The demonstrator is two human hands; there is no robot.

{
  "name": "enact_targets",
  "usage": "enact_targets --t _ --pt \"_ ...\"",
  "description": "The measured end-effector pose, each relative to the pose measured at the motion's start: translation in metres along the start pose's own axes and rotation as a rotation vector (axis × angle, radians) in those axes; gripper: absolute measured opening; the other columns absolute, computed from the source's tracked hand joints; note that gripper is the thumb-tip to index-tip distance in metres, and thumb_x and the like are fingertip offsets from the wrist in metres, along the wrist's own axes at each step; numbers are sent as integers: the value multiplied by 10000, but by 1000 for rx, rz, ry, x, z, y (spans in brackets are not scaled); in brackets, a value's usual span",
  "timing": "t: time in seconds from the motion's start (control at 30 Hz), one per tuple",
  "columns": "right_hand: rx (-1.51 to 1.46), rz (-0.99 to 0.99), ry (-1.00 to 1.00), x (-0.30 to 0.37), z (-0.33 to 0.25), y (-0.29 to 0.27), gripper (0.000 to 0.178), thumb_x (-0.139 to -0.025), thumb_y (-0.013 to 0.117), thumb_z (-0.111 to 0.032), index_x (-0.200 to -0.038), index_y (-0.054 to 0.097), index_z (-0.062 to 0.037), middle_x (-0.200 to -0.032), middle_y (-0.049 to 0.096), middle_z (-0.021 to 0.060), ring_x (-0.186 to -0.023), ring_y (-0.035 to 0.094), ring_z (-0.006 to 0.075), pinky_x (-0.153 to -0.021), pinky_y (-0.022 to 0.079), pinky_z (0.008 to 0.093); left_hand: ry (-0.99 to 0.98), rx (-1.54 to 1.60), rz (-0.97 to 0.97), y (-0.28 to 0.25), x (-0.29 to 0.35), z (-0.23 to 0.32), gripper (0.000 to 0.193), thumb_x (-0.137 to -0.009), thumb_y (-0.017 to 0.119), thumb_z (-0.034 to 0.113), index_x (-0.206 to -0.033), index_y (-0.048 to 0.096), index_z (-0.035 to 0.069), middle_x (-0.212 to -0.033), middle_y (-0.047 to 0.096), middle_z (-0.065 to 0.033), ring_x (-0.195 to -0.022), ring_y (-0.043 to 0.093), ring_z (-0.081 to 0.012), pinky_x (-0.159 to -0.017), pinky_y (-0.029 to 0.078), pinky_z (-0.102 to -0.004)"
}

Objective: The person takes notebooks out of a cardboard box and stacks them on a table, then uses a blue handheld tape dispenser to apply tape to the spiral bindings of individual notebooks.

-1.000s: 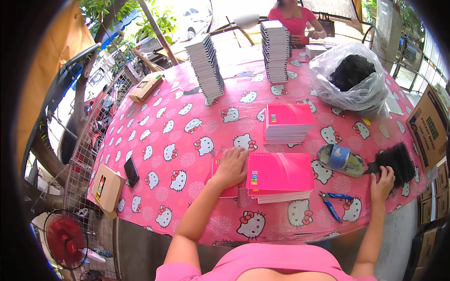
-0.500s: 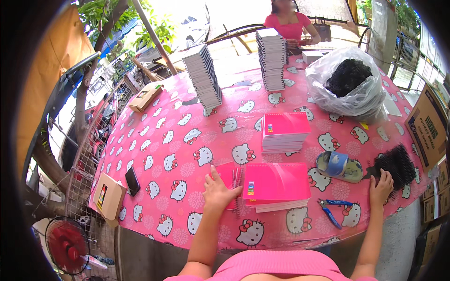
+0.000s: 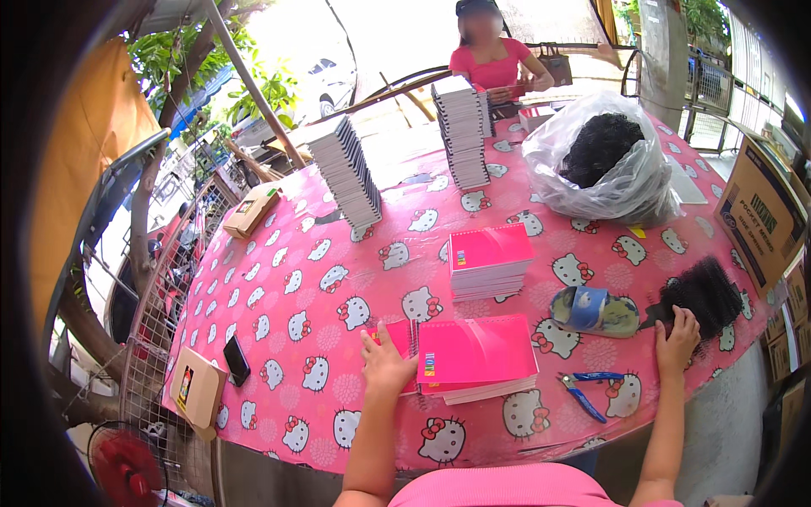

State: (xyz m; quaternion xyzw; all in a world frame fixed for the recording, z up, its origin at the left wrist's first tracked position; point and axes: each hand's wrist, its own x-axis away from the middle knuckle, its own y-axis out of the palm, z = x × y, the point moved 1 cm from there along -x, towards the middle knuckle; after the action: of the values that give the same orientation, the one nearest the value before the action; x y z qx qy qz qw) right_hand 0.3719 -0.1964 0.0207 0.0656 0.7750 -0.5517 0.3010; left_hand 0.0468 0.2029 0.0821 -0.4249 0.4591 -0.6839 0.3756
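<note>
My left hand [image 3: 389, 367] lies with fingers spread on a pink spiral notebook [image 3: 394, 338], just left of a stack of pink-covered notebooks [image 3: 478, 355]. That notebook's dark coil edge borders the stack, and my palm hides its lower part. On the right, my right hand [image 3: 678, 340] rests at the near left edge of a pile of black binding coils [image 3: 703, 296]. Its thumb and fingers are apart, with the fingertips against the coils. Blue-handled cutters [image 3: 585, 394] lie open between the stack and my right hand.
A second pink notebook stack [image 3: 490, 264], a blue-patterned roundish item [image 3: 594, 311] and a plastic bag of black coils [image 3: 608, 173] sit beyond. Two tall notebook stacks [image 3: 346, 173] stand farther back. A phone [image 3: 236, 362] and cartons [image 3: 198, 390] lie left. Across the table, a person [image 3: 498, 68] handles something.
The view has shifted, so the table sits lower and farther left. The loose coil strands beside my left hand no longer show. Both hands remain at about the same places on the table.
</note>
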Motion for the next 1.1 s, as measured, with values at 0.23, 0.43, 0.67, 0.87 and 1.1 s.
enact_targets --t 0.23,0.43,0.67,0.87,1.1 --pt "-26 -9 4 0 -3 -1 484 -789 676 -262 -1217 524 -92 -1214 494 90 -1161 449 288 -964 348 442 45 -74 -55 7 -19 7 1052 -754 623 624 -1493 89 99 -1514 60 -285 -1372 202 -457 -995 386 -567" --pt "-21 42 1 2 -3 0 446 -786 679 -240 -1186 543 -96 -1193 502 83 -1136 457 283 -942 360 437 16 -78 14 7 -14 -5 1050 -764 589 657 -1497 79 103 -1546 -58 -213 -1390 116 -476 -996 368 -594" --pt "11 -99 -92 -5 8 10 250 -771 668 -122 -975 553 -34 -986 529 118 -961 532 314 -813 427 417 -56 -14 -5 18 -8 2 1026 -758 614 620 -1500 94 139 -1559 -104 -153 -1427 32 -403 -993 277 -686" --pt "-178 -253 32 -22 -18 -29 251 -771 613 11 -1006 530 -16 -965 516 169 -927 543 374 -777 445 443 64 106 92 1 -9 -23 1056 -708 715 545 -1486 146 113 -1556 -34 -180 -1429 48 -382 -1032 200 -682" --pt "-353 -209 -113 -32 -81 -71 255 -841 630 -109 -1083 636 -27 -899 573 169 -815 592 354 -707 465 423 881 450 309 -109 38 68 491 -857 651 286 -1244 536 6 -1283 521 -213 -1207 481 -354 -1013 372 -402"
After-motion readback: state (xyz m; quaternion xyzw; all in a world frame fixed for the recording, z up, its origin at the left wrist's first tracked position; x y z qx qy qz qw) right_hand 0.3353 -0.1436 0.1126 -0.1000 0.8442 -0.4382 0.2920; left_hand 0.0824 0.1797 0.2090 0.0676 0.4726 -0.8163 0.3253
